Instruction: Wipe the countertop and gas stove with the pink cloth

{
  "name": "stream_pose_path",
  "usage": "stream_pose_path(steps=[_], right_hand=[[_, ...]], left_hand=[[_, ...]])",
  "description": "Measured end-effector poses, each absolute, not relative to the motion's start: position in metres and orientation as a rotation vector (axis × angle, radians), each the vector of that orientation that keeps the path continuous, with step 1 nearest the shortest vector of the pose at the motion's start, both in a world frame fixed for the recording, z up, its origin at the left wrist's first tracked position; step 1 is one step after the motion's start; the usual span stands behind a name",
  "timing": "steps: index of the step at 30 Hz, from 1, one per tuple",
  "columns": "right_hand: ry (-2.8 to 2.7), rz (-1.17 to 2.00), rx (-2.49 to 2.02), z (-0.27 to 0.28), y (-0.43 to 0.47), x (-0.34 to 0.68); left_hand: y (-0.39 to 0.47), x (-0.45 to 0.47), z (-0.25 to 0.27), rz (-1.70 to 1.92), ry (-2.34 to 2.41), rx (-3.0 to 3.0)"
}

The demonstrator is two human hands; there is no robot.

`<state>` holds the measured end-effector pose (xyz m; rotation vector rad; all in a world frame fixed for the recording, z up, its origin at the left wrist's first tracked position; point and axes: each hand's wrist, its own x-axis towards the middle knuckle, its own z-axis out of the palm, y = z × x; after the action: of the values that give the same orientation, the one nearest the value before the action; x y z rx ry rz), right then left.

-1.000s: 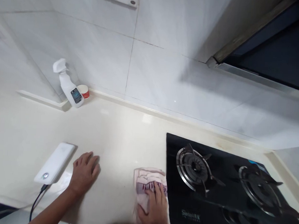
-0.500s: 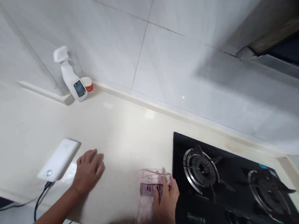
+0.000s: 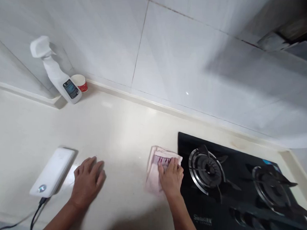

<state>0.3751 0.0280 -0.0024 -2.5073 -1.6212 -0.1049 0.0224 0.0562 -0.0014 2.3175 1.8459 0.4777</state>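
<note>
My right hand [image 3: 171, 177] presses on a folded pink cloth [image 3: 155, 178] with a purple band. Its fingers bend over the cloth's right part, beside the left edge of the black gas stove [image 3: 184, 212]. Flat on the pale countertop [image 3: 123, 141] rests my left hand [image 3: 86, 180], fingers a little apart and nothing in it. A white power bank [image 3: 53, 171] lies just left of that hand, with a black cable [image 3: 37, 210] plugged into its near end.
A white spray bottle [image 3: 60, 77] stands in the back left corner, beside a red and white paper cup [image 3: 79, 82]. The tiled wall [image 3: 171, 61] rises behind the counter. Two burners with pan supports [image 3: 207, 169] stick up from the stove. A range hood [image 3: 304, 51] hangs at upper right.
My right hand has slid the pink cloth away from me along the stove's left edge. My left hand stays in place on the counter. The view has shifted slightly.
</note>
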Motion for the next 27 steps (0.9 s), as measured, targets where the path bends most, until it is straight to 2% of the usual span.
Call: stream_pose_path(steps=[7, 12, 15, 19, 22, 27], right_hand=[[-1.478, -0.028, -2.579, 0.008, 0.106, 0.382], [-1.618, 0.054, -2.184, 0.009, 0.076, 0.38], [-1.491, 0.1, -1.946, 0.013, 0.048, 0.395], [-1.557, 0.018, -1.895, 0.012, 0.016, 0.424], [-1.758, -0.006, -1.915, 0.003, -0.005, 0.433], [-1.651, -0.116, -1.872, -0.012, -0.019, 0.433]], left_hand=[[0.057, 0.023, -0.001, 0.497, 1.841, 2.326], [0.06, 0.021, 0.0, 0.496, 1.841, 2.305], [0.062, 0.035, 0.006, 0.561, 1.871, 2.207], [0.069, 0.104, 0.03, 0.815, 1.455, 2.262], [0.087, 0.183, 0.047, 0.728, 1.058, 2.351], [0.133, 0.288, 0.049, 0.488, 1.005, 2.473]])
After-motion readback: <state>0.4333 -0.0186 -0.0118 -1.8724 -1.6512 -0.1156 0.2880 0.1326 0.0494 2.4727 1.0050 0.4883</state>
